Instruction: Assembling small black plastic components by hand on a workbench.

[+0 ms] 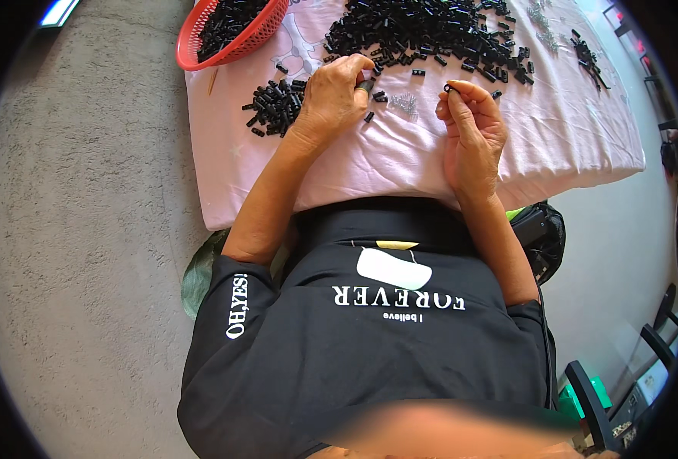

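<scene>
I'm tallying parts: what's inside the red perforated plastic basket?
A heap of small black cylindrical pieces lies in the red basket. The upper pieces cover its bottom and whatever lies beneath.

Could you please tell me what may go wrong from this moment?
The right hand pinches a small black part, which might slip and get lost among similar parts.
Silvery pieces lie loose between this hand and the left hand; a bump could scatter them.
The red basket stands near the left edge of the table; a knock might tip it.
</scene>
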A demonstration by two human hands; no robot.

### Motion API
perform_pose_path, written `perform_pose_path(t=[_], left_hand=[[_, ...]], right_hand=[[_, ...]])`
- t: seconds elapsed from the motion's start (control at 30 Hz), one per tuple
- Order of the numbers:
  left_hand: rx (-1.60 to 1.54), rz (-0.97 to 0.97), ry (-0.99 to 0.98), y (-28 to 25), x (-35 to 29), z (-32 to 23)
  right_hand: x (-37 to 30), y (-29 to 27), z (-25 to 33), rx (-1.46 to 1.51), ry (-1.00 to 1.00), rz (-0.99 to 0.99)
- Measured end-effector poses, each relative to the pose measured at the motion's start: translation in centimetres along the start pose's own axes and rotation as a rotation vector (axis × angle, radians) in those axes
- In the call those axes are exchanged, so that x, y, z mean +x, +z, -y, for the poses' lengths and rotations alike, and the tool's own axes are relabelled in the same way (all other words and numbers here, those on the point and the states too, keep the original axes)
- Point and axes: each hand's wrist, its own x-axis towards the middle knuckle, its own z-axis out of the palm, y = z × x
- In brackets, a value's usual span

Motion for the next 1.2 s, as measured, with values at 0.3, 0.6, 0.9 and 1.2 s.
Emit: perform_pose_path(t=[0.3, 0.6, 0.9, 1.2], left_hand=[[-0.133, 0.139, 0.016, -1.9, -0.2, -1.1], [-0.043, 0.091, 0.058, -0.8, 0.7, -0.9], [0.003, 0.123, 0.107, 0.9, 2.7, -2.3], [0.058, 0.029, 0.111, 0.8, 4.7, -0.6]], right_hand=[[0.0, -0.1, 0.1, -0.002, 0.003, -0.009], [0.0, -0.1, 0.0, 0.002, 0.009, -0.005], [0.0, 0.1, 0.1, -0.019, 0.024, -0.019], [0.1, -0.3, -0.2, -0.037, 0.022, 0.017]])
